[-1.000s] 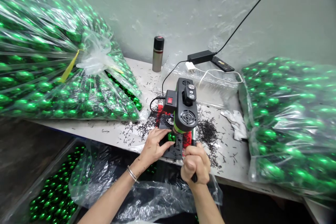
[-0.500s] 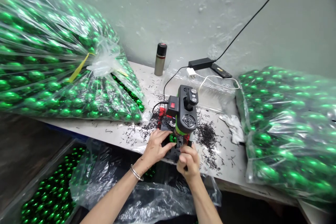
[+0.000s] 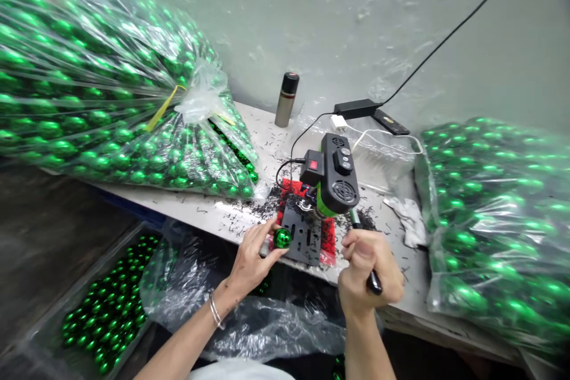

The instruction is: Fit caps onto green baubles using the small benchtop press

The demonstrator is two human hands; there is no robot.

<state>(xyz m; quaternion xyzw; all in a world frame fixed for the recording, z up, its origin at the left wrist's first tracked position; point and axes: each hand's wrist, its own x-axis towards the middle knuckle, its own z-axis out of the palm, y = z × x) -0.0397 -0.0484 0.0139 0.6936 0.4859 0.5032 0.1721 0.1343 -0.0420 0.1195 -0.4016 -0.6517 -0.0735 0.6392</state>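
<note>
A shiny green ball (image 3: 282, 238) is pinched between the thumb and fingers of my left hand (image 3: 252, 254), at the left front edge of the black slotted base plate (image 3: 303, 239). My right hand (image 3: 370, 270) is wrapped round the black-ended lever (image 3: 374, 283) of a small bench drill press (image 3: 341, 178). The press has a black top, a green band and a red switch on its side box. Its drill bit is hidden beneath the head. Red material (image 3: 328, 240) shows under and beside the base plate.
Dark shavings (image 3: 262, 208) litter the white table (image 3: 200, 214). Clear bags of green balls stand left (image 3: 111, 107) and right (image 3: 499, 214). Behind the press are a flask (image 3: 287, 100), a power adapter (image 3: 356, 108) and a phone (image 3: 390, 122). A bin of balls (image 3: 109, 309) sits below left.
My left hand has drawn the green ball out from under the drill head toward me. My right hand has moved right and up with the lever. The view has shifted somewhat.
</note>
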